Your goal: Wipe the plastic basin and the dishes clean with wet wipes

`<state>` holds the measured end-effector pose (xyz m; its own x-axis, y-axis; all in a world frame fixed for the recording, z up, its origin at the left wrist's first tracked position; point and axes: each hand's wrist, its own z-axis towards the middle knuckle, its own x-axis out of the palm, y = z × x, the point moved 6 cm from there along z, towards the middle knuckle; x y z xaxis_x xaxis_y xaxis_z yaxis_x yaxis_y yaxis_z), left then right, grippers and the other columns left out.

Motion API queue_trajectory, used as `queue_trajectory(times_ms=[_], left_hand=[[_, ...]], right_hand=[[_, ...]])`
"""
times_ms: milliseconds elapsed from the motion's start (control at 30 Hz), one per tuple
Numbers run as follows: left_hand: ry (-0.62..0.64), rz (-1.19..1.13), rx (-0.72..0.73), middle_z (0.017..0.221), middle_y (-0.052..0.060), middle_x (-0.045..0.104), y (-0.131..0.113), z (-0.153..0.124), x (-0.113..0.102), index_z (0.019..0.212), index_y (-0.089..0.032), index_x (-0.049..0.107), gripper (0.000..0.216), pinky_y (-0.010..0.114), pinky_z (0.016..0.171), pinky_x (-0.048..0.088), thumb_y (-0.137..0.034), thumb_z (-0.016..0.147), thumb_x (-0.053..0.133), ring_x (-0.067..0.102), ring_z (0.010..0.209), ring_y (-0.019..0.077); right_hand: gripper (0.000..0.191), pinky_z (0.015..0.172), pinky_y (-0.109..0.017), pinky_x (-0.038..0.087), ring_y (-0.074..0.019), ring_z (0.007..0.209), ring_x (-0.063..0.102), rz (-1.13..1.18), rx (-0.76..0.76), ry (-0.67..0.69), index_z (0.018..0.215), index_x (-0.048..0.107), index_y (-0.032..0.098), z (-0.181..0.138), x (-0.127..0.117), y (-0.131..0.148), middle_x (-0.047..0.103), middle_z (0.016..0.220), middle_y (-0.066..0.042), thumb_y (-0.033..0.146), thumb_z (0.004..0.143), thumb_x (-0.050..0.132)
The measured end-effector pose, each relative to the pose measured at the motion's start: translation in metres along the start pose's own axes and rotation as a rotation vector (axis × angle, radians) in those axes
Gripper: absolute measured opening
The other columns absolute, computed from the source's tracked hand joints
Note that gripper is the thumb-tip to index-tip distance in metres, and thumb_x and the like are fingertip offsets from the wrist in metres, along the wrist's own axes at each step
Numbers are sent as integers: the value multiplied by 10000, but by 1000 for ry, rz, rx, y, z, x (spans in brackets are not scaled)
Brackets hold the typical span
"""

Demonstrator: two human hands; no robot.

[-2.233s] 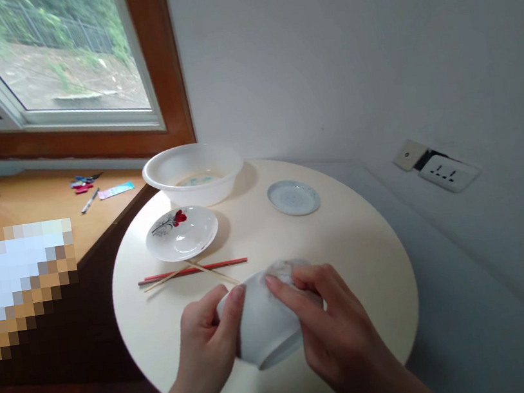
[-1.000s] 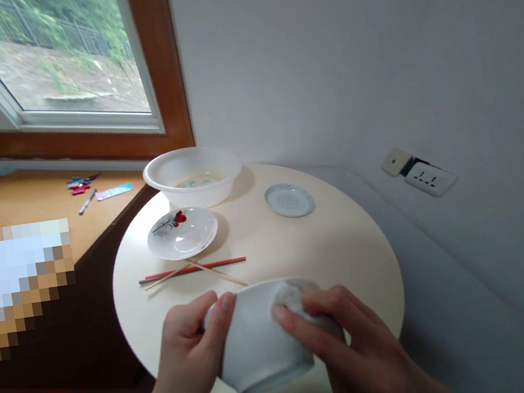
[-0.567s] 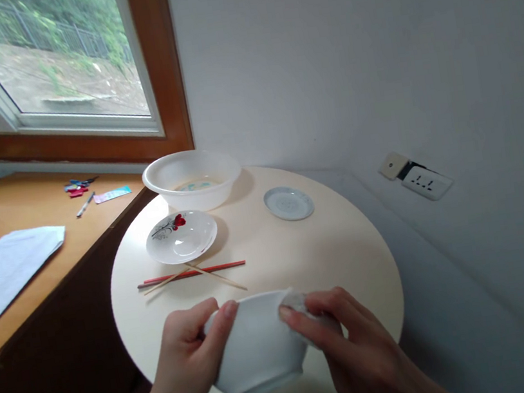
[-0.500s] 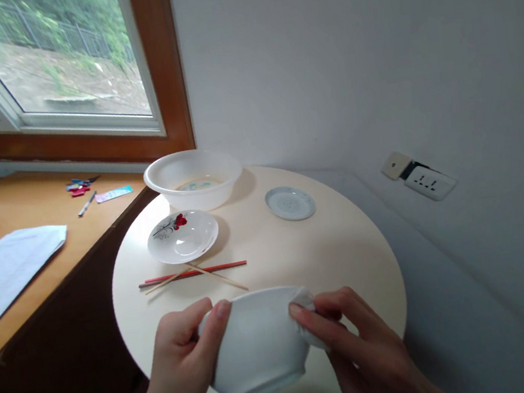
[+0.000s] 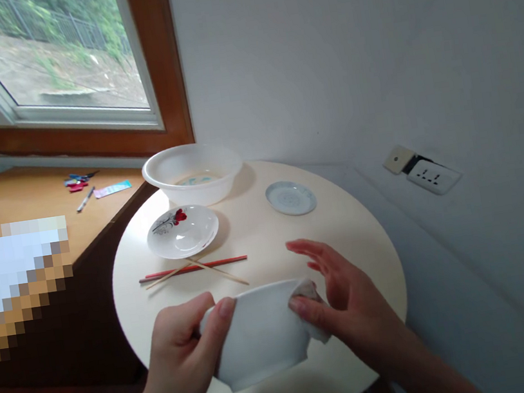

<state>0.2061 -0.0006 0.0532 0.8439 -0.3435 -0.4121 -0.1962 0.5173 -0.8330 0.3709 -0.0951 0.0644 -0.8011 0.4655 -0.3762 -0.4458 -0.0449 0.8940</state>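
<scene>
A white bowl (image 5: 262,333) is held tilted on its side above the near part of the round table, its outside and base edge turned toward me. My left hand (image 5: 186,350) grips its left side, thumb over the rim and fingers curled behind. At the right side of the rim, my right hand (image 5: 344,299) pinches a white cloth (image 5: 317,328) against the bowl with the thumb, while its other fingers are raised and spread. How far the cloth reaches inside the bowl is hidden.
On the round table (image 5: 346,237) are a flowered dish (image 5: 193,232), crossed chopsticks (image 5: 198,267), a small plate (image 5: 290,198) and a white plastic basin (image 5: 198,192) with some water in it. A wooden desk (image 5: 23,197) adjoins on the left. A socket (image 5: 429,176) hangs on the right wall.
The fingers of my right hand have lifted and stretched away from the rim, while its thumb stays on the cloth. The bowl has tipped slightly; my left hand keeps its grip.
</scene>
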Motion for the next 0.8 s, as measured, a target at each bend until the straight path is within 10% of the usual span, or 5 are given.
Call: queue_trajectory(times_ms=[233,800], left_hand=[[10,-5,-12,411,-55,252,-1,0,2,431,-184,279,435,185,325,204,-324,805,451,261,364,57],[8,16,-45,412,-55,265,3,-3,2,438,-188,291,428,184,330,224,-339,809,441,279,363,60]], right_hand=[[270,498,-202,344,-94,574,449,166,338,384,743,584,157,6,17,-3,500,626,24,423,729,621],[323,442,-186,267,-67,513,367,169,406,388,634,484,167,8,21,0,424,552,57,408,635,699]])
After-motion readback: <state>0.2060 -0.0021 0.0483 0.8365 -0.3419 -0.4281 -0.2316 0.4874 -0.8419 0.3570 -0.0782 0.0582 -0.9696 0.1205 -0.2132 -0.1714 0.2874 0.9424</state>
